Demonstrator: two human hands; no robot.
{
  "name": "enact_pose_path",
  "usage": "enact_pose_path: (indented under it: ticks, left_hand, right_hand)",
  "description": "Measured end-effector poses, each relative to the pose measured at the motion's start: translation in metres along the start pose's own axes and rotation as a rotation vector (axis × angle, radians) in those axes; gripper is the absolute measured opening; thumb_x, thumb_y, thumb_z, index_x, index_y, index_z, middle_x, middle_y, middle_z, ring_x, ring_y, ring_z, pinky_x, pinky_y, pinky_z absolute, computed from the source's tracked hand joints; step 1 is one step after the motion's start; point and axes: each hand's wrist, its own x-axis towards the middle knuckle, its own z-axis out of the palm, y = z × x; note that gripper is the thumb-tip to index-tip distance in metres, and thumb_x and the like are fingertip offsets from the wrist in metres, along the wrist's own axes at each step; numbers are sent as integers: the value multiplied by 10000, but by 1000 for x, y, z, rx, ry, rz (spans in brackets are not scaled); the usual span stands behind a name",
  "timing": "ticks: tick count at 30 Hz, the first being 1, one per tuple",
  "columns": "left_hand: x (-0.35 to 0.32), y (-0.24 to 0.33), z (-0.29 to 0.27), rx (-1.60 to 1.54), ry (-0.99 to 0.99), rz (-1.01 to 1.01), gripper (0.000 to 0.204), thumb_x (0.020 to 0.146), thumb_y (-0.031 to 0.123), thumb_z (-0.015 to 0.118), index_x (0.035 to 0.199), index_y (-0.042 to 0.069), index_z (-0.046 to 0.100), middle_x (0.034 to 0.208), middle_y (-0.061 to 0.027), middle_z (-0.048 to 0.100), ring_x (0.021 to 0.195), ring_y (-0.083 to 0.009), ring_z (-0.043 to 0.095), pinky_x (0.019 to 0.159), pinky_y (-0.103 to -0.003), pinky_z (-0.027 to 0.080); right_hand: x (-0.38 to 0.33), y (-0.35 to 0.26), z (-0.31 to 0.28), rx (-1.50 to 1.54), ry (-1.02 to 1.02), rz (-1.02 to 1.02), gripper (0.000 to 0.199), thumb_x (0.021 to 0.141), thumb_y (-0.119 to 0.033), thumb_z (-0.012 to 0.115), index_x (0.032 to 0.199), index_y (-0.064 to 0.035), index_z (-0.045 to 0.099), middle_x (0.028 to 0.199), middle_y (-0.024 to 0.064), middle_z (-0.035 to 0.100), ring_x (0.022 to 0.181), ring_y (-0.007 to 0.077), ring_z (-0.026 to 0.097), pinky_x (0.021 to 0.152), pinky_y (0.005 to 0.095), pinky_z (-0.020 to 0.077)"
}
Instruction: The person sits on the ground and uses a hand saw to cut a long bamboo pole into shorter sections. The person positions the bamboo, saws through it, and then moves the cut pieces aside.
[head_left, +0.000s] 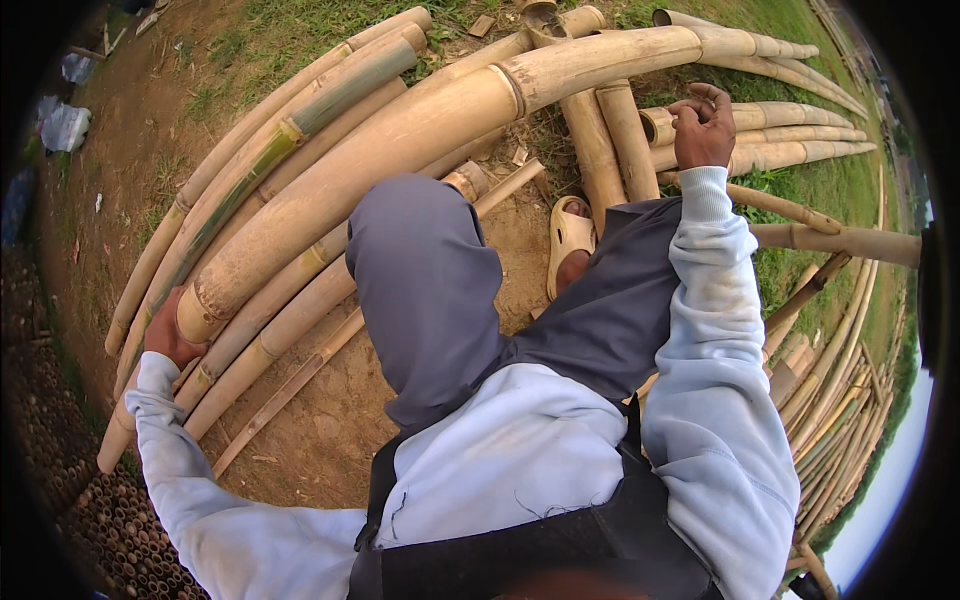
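Observation:
A thick, pale bamboo pole [390, 125] runs across in front of me, from lower left to upper right. At its near-left end my left hand [170, 332] grips the pole, its fingers partly hidden behind and under it. My right hand [706, 125] is raised in front of my right knee, in line with the cut ends of several bamboo poles [775, 118]. Its fingers are loosely bent and somewhat apart, with nothing visible in them. The big pole passes over two crosswise bamboo poles [597, 150] near my foot.
More bamboo poles [290, 130] lie beyond and beneath the thick one, one partly green. A thin split strip [290, 392] lies nearer. My sandalled foot [572, 245] rests by the crosswise poles. At right is a pole stack [835, 430]; at lower left, bundled bamboo ends [130, 530].

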Motion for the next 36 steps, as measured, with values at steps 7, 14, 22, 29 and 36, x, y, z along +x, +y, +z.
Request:
enact_pose_path:
  ticks: [7, 14, 22, 29, 36]
  left_hand:
    - [13, -78, 38, 238, -71, -220, 956, 505, 236, 878, 1377, 127, 501, 1194, -207, 649, 1127, -405, 599, 993, -465, 490]
    - [47, -71, 74, 306, -288, -301, 964, 478, 290, 930, 1337, 164, 510, 1189, -176, 665, 1120, -387, 616, 987, -466, 483]
    - [9, -37, 118, 544, -47, -436, 832, 603, 253, 896, 1332, 209, 496, 1326, -29, 593, 1245, -256, 545, 1054, -427, 397]
    - [38, 33, 95, 300, 219, -379, 640, 766, 159, 719, 1368, 129, 503, 1328, -132, 587, 1227, -310, 555, 1036, -443, 412]
    - [183, 263, 141, 273, 403, 210, 677, 866, 292, 641, 1433, 10, 401, 1464, -196, 460, 1342, -329, 458, 1104, -429, 371]
  right_hand:
    - [-10, 9, 1, -135, -156, -142, 338, 844, -34, 579, 1180, -73, 563, 833, 66, 732, 717, 138, 673, 705, 281, 521]
    - [-16, 10, 2, -167, -416, -95, 356, 857, -32, 581, 1208, -82, 554, 842, 68, 721, 733, 138, 652, 721, 276, 508]
    - [-31, -28, 45, -369, -849, -477, 496, 820, -146, 711, 1280, -105, 529, 1002, 101, 654, 960, 279, 644, 843, 408, 492]
    - [-27, -19, 85, -623, -879, -720, 679, 797, -307, 780, 1366, -126, 457, 1231, 140, 586, 1160, 329, 579, 952, 458, 440]
    - [-3, -14, 83, -454, -948, -431, 585, 823, -239, 733, 1322, -100, 462, 1083, 174, 650, 1012, 384, 642, 887, 458, 508]
